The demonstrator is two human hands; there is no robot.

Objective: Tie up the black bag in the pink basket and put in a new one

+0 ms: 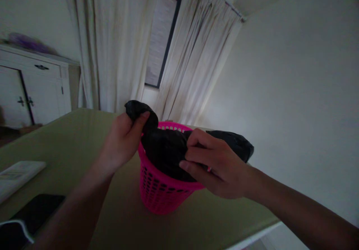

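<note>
Readable text: we find none anywhere in the head view.
Pink basket: we see no label, brand or number on its perforated wall.
Black bag: we see plain dark plastic, no print.
Paper at the left of the counter: we make out faint marks, too blurred to read.
Framed panel between the curtains: we read no lettering.

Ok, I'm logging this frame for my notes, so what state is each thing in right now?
left hand: shut on the black bag's edge
right hand: pinching the bag at the near rim
black bag: sitting in the basket, edges hanging over the rim
pink basket: upright on the green table
curtains: partly drawn, window strip showing
white cabinet: doors shut
</note>
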